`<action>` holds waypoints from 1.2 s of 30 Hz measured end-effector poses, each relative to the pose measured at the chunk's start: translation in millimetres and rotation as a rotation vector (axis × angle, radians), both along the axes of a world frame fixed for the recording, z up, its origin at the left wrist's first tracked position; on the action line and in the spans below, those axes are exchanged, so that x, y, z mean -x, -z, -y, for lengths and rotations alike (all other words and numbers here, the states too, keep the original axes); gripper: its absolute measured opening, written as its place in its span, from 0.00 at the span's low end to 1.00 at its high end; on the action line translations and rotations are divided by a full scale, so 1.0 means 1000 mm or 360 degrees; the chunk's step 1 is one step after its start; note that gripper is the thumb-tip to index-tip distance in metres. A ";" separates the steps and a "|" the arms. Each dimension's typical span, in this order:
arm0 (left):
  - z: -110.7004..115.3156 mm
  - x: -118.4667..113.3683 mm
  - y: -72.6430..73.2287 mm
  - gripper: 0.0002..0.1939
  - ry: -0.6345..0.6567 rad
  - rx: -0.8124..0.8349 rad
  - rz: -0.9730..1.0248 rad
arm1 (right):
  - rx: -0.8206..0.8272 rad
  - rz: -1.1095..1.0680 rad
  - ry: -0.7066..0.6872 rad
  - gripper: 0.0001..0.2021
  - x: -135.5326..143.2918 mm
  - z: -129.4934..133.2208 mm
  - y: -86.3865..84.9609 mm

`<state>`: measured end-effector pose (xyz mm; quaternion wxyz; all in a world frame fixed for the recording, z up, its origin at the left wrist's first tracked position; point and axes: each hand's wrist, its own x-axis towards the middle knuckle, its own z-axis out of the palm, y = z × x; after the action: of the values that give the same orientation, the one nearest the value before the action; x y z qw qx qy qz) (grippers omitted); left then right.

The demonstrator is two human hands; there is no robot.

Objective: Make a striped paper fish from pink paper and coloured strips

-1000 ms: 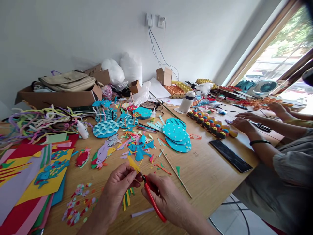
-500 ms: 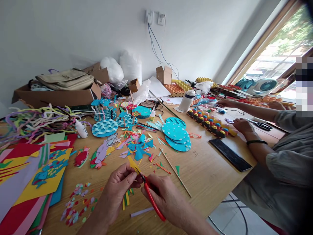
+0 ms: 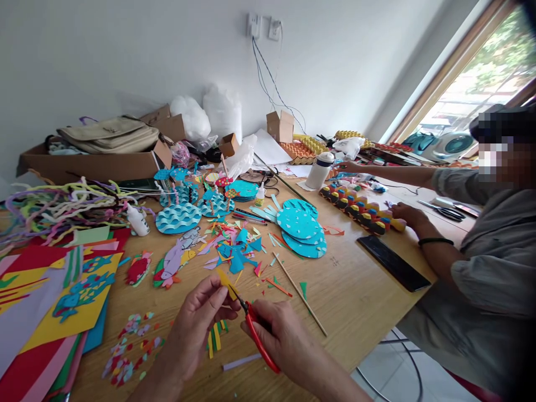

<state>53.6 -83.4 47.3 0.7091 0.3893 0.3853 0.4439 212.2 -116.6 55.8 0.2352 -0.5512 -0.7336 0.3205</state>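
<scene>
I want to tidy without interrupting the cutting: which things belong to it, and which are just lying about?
In use:
yellow paper, left hand
red-handled scissors, right hand

Apparently just lying about:
beige bag
wooden stick
pipe cleaners

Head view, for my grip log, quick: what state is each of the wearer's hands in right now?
Left hand: closed, pinching the yellow paper.
Right hand: closed around the red-handled scissors.

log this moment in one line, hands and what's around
left hand: holding yellow paper | right hand: holding red-handled scissors at that paper | nearby: paper scraps, wooden stick, blue discs
</scene>
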 end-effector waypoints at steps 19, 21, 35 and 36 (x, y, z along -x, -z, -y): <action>0.000 -0.002 0.002 0.08 0.0169 0.0021 -0.0014 | 0.0128 -0.0061 0.0029 0.12 -0.001 0.001 0.002; 0.001 -0.002 0.003 0.08 0.0174 0.0036 0.0010 | 0.0133 -0.0072 0.0025 0.12 -0.001 0.002 0.003; 0.003 -0.001 0.008 0.07 0.0337 0.0077 0.0033 | 0.0182 -0.0085 0.0017 0.11 -0.005 0.004 0.007; 0.004 -0.001 0.008 0.07 0.0357 0.0071 0.0037 | 0.0167 -0.0098 0.0014 0.11 -0.005 0.004 0.007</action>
<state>55.0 -87.5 39.3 0.7673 0.4089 0.3410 0.3575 217.0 -120.6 48.4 0.2298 -0.5560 -0.7057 0.3743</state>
